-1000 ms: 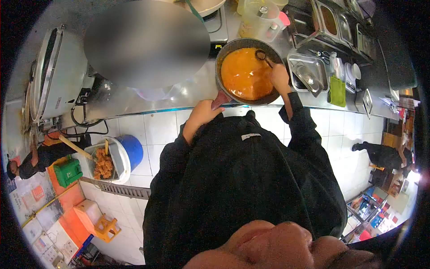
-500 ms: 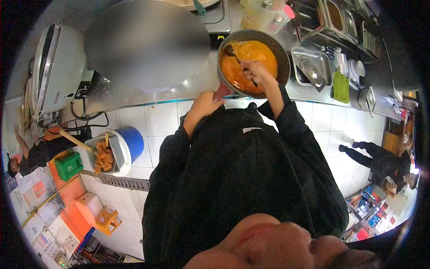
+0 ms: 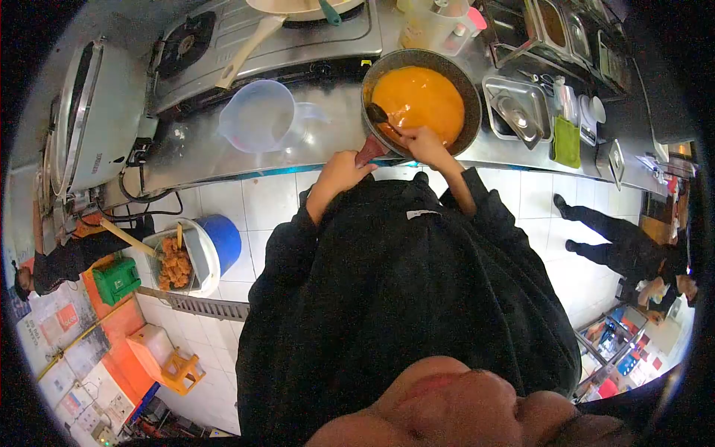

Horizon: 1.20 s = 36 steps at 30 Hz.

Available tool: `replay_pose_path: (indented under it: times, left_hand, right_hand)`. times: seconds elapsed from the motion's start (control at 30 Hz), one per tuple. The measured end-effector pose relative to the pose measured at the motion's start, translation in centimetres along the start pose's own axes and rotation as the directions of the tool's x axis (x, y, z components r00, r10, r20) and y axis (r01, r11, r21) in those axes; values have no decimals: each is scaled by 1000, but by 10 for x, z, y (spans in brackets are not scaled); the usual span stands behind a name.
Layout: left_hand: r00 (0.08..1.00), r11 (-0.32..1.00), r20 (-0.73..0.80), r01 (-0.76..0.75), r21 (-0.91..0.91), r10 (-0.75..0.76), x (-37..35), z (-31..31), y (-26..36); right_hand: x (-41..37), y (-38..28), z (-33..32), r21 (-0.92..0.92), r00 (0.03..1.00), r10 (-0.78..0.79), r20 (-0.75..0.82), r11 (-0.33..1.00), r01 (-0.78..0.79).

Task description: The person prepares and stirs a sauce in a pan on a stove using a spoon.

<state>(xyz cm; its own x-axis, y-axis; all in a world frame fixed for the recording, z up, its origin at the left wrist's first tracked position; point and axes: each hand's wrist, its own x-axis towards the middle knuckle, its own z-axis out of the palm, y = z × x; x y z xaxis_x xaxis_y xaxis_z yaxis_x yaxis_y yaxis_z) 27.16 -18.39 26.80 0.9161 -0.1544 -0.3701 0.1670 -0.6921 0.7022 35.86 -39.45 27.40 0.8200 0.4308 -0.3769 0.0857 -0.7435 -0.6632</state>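
Pan (image 3: 472, 97) on counter (image 3: 201, 156), jug (image 3: 259, 117) to its left, stove (image 3: 298, 41) behind, tray (image 3: 514, 83) to its right

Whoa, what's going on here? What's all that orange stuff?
A person in black stands at a steel counter. Their left hand grips the pan handle. Their right hand holds a spoon dipped in the orange sauce that fills the pan. A clear jug stands on the counter beside it.

Materials and finishes at the counter.
Counter (image 3: 223, 160): brushed metal, dull sheen. Pan (image 3: 471, 89): dark, matt, speckled rim; handle (image 3: 369, 151) reddish, smooth. Sauce (image 3: 418, 100): glossy. Spoon (image 3: 376, 113): dark, matt. Jug (image 3: 257, 115): translucent plastic. Cloth (image 3: 566, 143): green fabric. Floor tiles (image 3: 261, 208): white, glossy.
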Motion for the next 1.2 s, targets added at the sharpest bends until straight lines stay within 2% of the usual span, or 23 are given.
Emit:
replay_pose_path:
  times: [0.03, 0.1, 0.13, 0.17, 0.2, 0.23, 0.3, 0.33, 0.37, 0.47, 0.53, 0.57, 0.63, 0.67, 0.73, 0.87, 0.9, 0.93, 0.97, 1.07, 1.13, 1.17, 1.2]
  left_hand:
    - [993, 995, -69, -98, 11, 99, 1, 2, -3]
    - [995, 997, -53, -82, 9, 82, 1, 1, -3]
    - [997, 998, -36, -62, 6, 62, -1, -1, 0]
    - [998, 998, -30, -62, 5, 62, -3, -2, 3]
    - [993, 996, -65, -94, -1, 94, -4, -3, 5]
    - [991, 994, -84, -109, -5, 108, -3, -2, 3]
    - [986, 991, -102, -134, 5, 134, 0, 3, -3]
    - [984, 990, -102, -143, 17, 144, 2, 5, -7]
    - [984, 990, -110, -139, 15, 140, 3, 8, -12]
    - [993, 997, -93, -75, 7, 75, 1, 4, -4]
    - [997, 997, 35, 70, 15, -70, 2, 1, -2]
    - [996, 997, 35, 76, 12, -76, 0, 2, -2]
    - [999, 1000, -24, -24, 21, 24, 1, 1, -2]
    - [999, 999, -23, -25, 27, 26, 2, 0, -2]
    - [1000, 1000, -21, -8, 8, 8, 1, 0, -1]
    - [996, 997, -59, -69, -28, 67, 4, 9, -14]
    - [1000, 1000, -16, -27, -4, 27, 3, 5, -9]
    - [1000, 1000, 25, 13, 22, -13, 2, 2, -5]
    - [999, 1000, 30, 9, 19, -9, 2, 1, -4]
    - [999, 999, -27, -39, -15, 38, 1, 1, -2]
    - [1000, 1000, -7, -6, 23, 6, 1, -2, 0]
    - [1000, 1000, -8, -8, 16, 8, 0, -3, 2]
    - [1000, 1000, -20, -16, -20, 16, -2, -3, 4]
  right_hand:
    - [2, 5, 3, 0, 1000, -1, -3, 1000, 1]
    - [11, 19, 10, 310, 999, 3, -48, 951, 12]
    - [16, 12, 6, 311, 999, 9, -48, 950, 7]
    - [24, 2, 2, 642, 986, 142, 85, 749, -164]
    - [30, -4, -2, 850, 944, 210, 255, 417, -322]
    - [33, -6, -6, 849, 943, 211, 256, 417, -324]
    - [38, -10, -10, 891, 949, 152, 276, 331, -312]
    - [35, -6, -16, 896, 937, 90, 336, 275, -348]
    - [34, -5, -17, 893, 936, 86, 340, 281, -350]
    - [25, -12, -16, 907, 936, 176, 306, 246, -343]
    - [22, -28, -11, 888, 935, 185, 303, 302, -347]
    - [18, -34, -7, 885, 933, 185, 309, 302, -353]
    - [14, -44, -2, 846, 941, 256, 221, 430, -316]
    - [22, -39, 2, 849, 942, 254, 219, 426, -312]
    - [50, -17, 13, 769, 953, 297, 53, 597, -228]
    - [83, 20, 13, 726, 965, 257, -45, 672, -145]
    - [87, 25, 10, 429, 993, 80, -87, 903, -35]
    - [86, 30, 11, 252, 997, -8, -75, 967, 27]
    - [84, 35, 13, 71, 993, -96, -62, 992, 100]
    - [42, 12, 7, 100, 988, -148, -55, 983, 152]
    - [27, 16, 2, -197, 962, -240, 128, 945, 262]
    - [16, 19, -1, -204, 963, -237, 131, 944, 260]
    - [1, 19, -5, -318, 968, -205, 147, 917, 243]
